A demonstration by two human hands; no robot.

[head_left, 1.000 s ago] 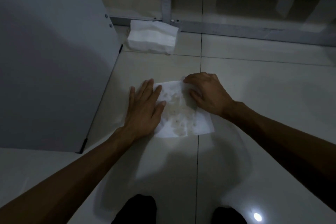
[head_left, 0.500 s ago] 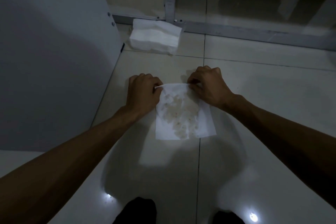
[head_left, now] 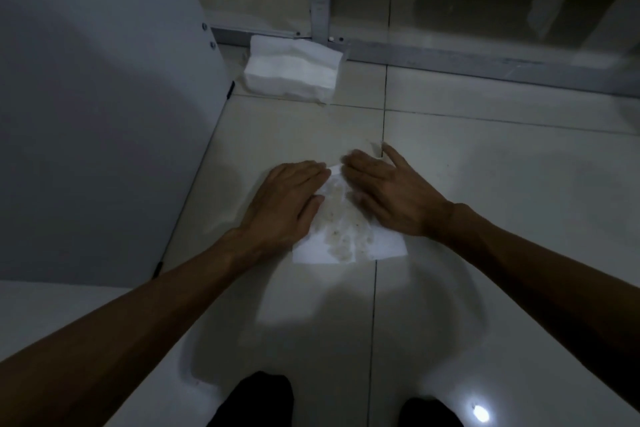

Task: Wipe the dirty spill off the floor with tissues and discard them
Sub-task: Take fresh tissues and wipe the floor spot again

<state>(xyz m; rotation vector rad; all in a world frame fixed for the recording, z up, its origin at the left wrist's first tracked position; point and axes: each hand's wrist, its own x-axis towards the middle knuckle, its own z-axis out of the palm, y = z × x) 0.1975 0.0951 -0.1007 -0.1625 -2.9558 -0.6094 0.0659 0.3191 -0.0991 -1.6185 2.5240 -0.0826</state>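
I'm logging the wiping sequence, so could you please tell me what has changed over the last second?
Half a second ago both hands pinched the far edge of the stained tissue. Now the left hand and right hand lie flat on it, fingers straight, pressing it to the floor, its far edge folded nearer. The tissue stack by the metal frame stayed put.

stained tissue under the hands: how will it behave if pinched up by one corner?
The stained tissue is probably floppy: it is a thin sheet lying flat on the floor under the left hand and right hand. The brown blotches suggest damp patches, so it may cling and tear. Likely very light.
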